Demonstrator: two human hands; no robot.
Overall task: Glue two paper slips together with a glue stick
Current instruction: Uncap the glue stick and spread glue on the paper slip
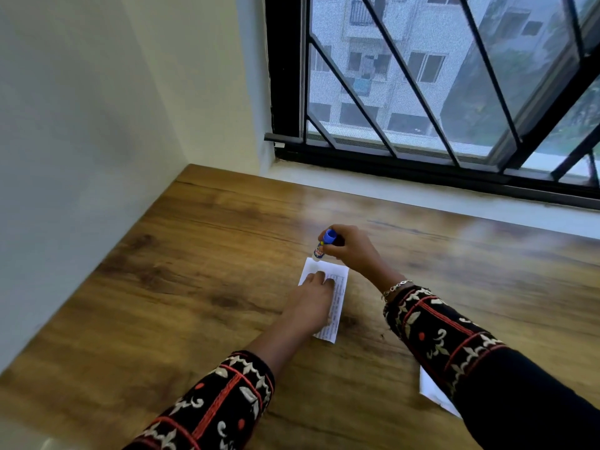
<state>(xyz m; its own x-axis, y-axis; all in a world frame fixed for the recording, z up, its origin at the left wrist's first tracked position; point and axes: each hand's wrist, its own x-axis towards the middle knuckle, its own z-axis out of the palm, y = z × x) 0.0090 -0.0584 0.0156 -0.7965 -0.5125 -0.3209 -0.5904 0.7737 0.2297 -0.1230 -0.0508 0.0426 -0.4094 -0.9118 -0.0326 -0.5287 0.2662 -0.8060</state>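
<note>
Print on paper slip [337,297] unreadable; left hand [311,303] flat, right hand [352,246] gripping glue stick [321,246].

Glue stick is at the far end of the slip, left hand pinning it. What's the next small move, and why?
Probably draw the glue stick along the far edge of the paper slip. Its tip sits at that edge in the right hand, while the left hand lies flat on the slip, holding it. The second slip lies apart by the right sleeve.
</note>
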